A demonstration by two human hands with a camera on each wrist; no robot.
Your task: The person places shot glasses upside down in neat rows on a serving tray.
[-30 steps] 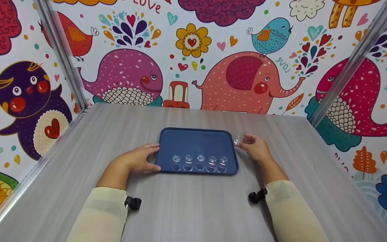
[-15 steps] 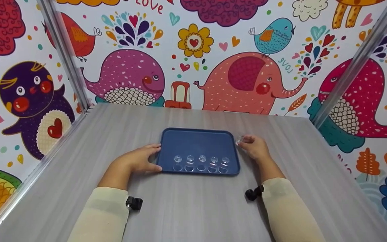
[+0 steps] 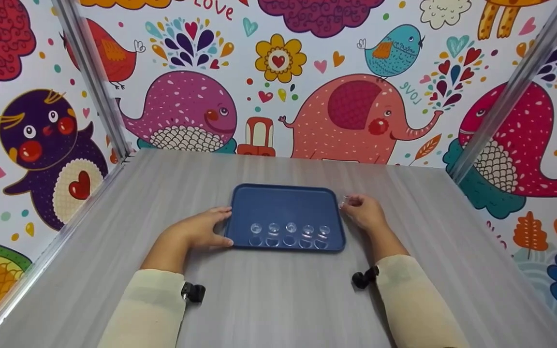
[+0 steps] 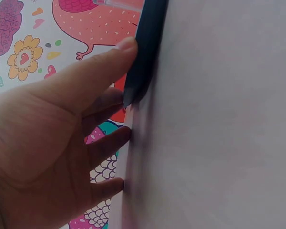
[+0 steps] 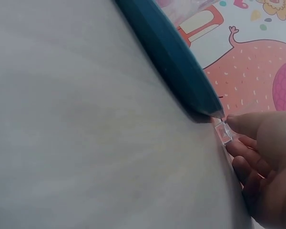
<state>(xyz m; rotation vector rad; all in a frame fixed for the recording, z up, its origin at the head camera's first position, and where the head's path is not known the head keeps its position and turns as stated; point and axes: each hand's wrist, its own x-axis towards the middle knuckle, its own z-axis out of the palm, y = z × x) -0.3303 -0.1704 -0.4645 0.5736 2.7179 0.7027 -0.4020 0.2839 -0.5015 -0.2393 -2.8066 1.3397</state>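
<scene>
A blue tray point(image 3: 283, 203) lies on the table, with several small clear cups point(image 3: 291, 227) in a row along its near side. At the tray's left edge is my left hand point(image 3: 198, 229), fingers spread and fairly straight; its thumb touches the near left corner. In the left wrist view that thumb point(image 4: 126, 45) lies against the tray's rim point(image 4: 145, 57). Just beyond the tray's right edge my right hand point(image 3: 366, 212) pinches another small clear cup point(image 5: 224, 132) between thumb and fingers. In the head view the fingers partly hide this cup.
The grey wood-grain table point(image 3: 278, 299) surrounds the tray. A wall with printed cartoon animals point(image 3: 346, 116) stands behind, and metal posts point(image 3: 496, 101) rise at both back corners. Each sleeve carries a small black camera point(image 3: 193, 292).
My right hand has come slightly closer to the tray's right edge with the cup, and its fingers now cover more of it. The left hand and the cups on the tray stay put.
</scene>
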